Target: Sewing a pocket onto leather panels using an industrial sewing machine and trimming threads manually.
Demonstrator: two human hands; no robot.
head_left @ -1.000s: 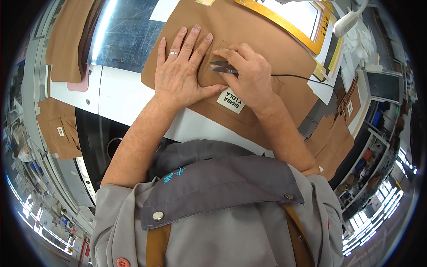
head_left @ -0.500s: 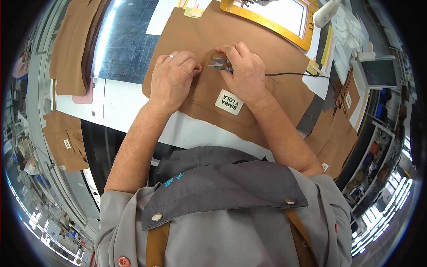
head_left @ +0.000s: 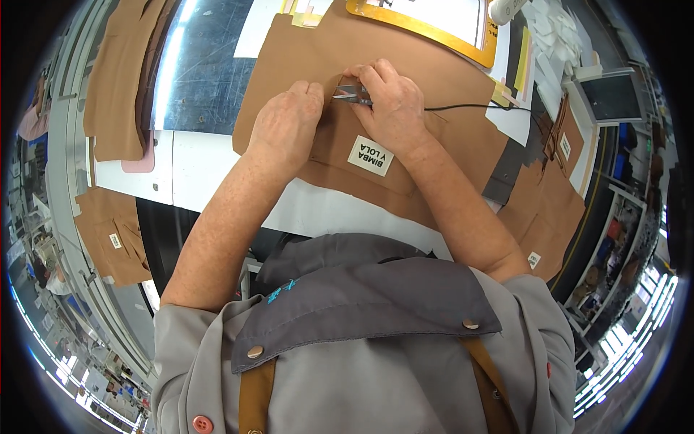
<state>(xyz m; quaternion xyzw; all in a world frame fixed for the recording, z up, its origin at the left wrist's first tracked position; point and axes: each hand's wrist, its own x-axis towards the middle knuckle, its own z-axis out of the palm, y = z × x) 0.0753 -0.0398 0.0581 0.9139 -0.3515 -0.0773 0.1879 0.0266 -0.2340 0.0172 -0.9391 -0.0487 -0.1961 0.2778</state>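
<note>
A large brown fabric piece (head_left: 289, 65) lies spread before me, with a stitched pocket panel (head_left: 334, 145) bearing a pale label (head_left: 370, 155). My right hand (head_left: 394, 105) is closed around thread snips (head_left: 352, 94), whose metal blades point left over the pocket's far edge. Fingers bent and pressed together, my left hand (head_left: 288, 123) rests at the pocket's left side, close to the blade tips; whatever is in its fingertips is hidden behind the hand. A thin black cord (head_left: 470, 107) runs rightward from beside my right hand.
At the far side stands a yellow frame (head_left: 434, 30) with a white inside. A glossy dark sheet (head_left: 202, 72) and stacked brown fabric (head_left: 116, 94) lie to the left. More brown pieces hang at the left (head_left: 112, 231) and right (head_left: 538, 224) table edges. A monitor (head_left: 611, 98) is at right.
My left hand has turned and shifted slightly right, so its fingertips no longer show. The snips stay in my right hand, which has moved slightly left and away from me.
</note>
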